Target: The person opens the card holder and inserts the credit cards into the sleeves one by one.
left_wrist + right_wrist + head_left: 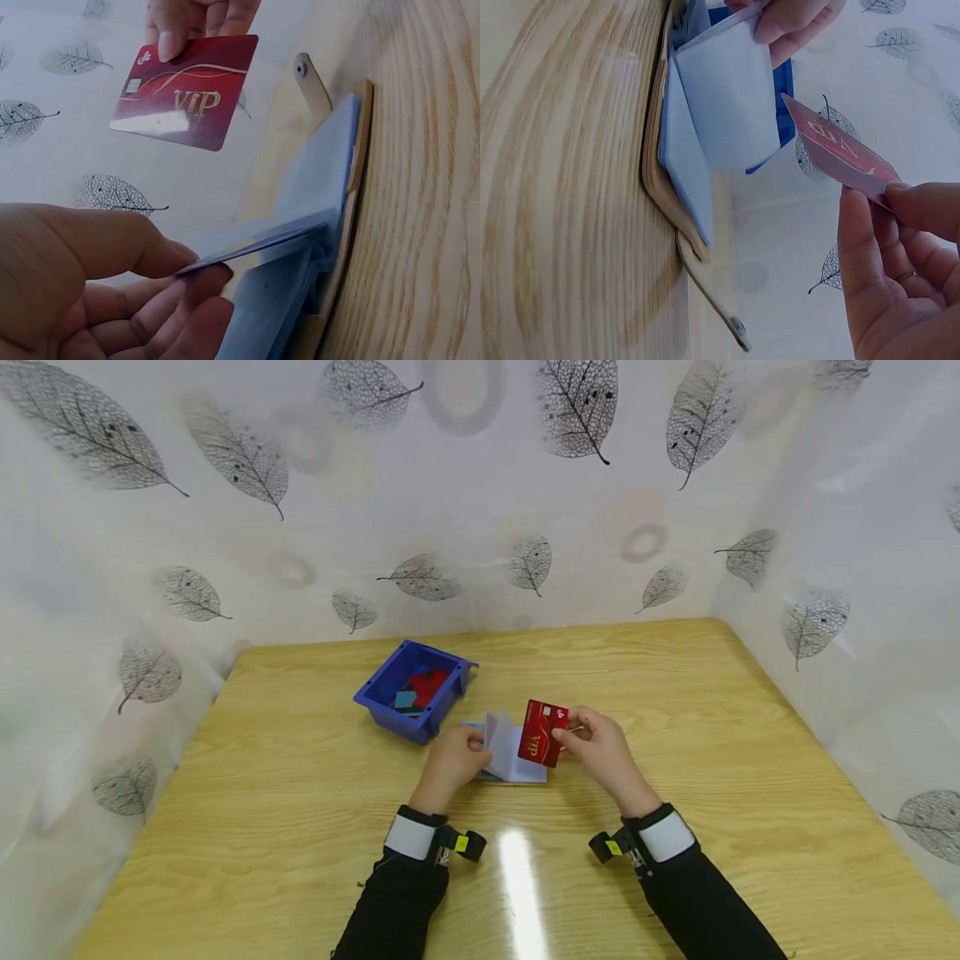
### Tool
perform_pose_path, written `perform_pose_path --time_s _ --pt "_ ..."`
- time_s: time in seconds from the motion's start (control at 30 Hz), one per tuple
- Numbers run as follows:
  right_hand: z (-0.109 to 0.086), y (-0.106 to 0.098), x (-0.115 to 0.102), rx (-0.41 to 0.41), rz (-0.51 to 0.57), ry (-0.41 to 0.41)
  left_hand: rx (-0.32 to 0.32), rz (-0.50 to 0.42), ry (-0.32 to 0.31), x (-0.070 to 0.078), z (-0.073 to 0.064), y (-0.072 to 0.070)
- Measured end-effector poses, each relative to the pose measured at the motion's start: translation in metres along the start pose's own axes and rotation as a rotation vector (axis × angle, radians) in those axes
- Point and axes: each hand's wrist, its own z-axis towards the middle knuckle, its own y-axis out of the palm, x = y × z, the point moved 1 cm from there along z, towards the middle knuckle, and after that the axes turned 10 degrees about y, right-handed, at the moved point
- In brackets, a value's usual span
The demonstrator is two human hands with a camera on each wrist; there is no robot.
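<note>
A red VIP card (pixel 542 732) is pinched between the thumb and fingers of my right hand (pixel 598 752), held up just over a card holder (pixel 530 770). The holder lies spread on the table, with translucent plastic sleeves (pixel 727 97) and a tan cover (pixel 657 176). My left hand (pixel 452 762) pinches one sleeve page between thumb and fingers, lifting it off the others. In the left wrist view the card's printed face shows a chip and gold lettering. A snap strap (pixel 716 300) sticks out from the cover's edge.
Behind and to the left of the holder stands a blue plastic bin (pixel 397 722) with red and teal cards (pixel 427 687) inside. The wooden table (pixel 300 827) meets a leaf-patterned curtain (pixel 465 510) at the back and sides.
</note>
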Motion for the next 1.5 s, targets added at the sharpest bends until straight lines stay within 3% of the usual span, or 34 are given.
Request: perform_pose_path --time_s 0.27,0.37,0.43,0.63,0.73,0.93,1.17,1.5 --pt "-0.004 -0.002 -0.009 0.030 0.012 -0.010 0.031 -0.242 -0.051 0.003 0.002 0.008" --pt "-0.004 -0.003 -0.013 0.040 0.025 -0.021 0.044 -0.293 -0.062 0.001 0.002 0.009" --pt "-0.002 -0.003 -0.015 0.043 0.027 -0.020 0.056 -0.276 -0.064 -0.003 0.001 0.008" --pt "0.014 0.004 -0.016 0.002 0.000 0.026 0.135 -0.039 -0.041 -0.014 -0.003 0.000" --pt "0.027 0.008 -0.012 -0.026 -0.040 0.064 0.166 0.024 -0.024 -0.018 -0.005 -0.004" --pt "0.043 0.020 0.000 -0.085 -0.058 0.171 0.181 0.085 -0.016 -0.025 -0.009 -0.006" --pt "0.043 0.031 0.010 -0.155 -0.021 0.307 0.186 0.178 -0.023 -0.028 -0.013 -0.003" --pt "0.042 0.038 0.011 -0.173 -0.045 0.291 0.146 0.187 -0.096 -0.027 -0.013 -0.003"
